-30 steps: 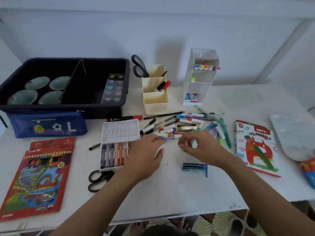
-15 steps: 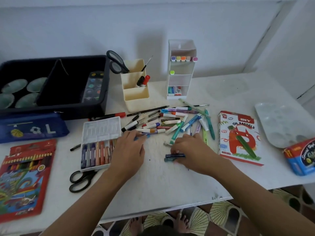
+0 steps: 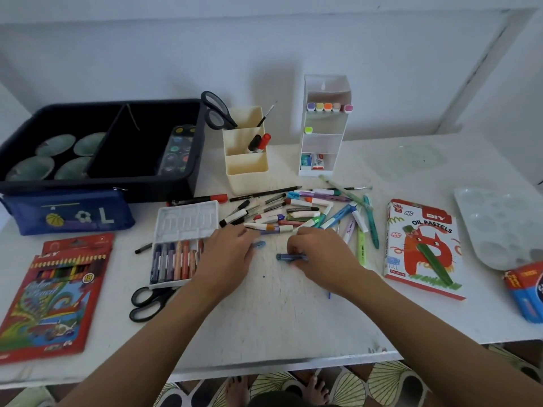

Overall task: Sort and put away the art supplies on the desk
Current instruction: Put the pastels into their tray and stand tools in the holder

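Head view: hands sorting pastels on a white counter (image 3: 279,318).
Fingers (image 3: 296,247) of the right hand (image 3: 321,257) pinch a dark blue oil pastel stick (image 3: 286,257) on the counter; the left hand (image 3: 226,254) grip is unclear. Best to lift it level into the white plastic pastel tray (image 3: 188,220).

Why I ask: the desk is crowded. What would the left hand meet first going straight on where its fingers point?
Probably the small blue crayon right by the left hand, then the marker pile; depth is unclear.

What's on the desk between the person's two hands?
Head view: a small blue crayon stub by the left hand and a dark blue crayon the right hand pinches.
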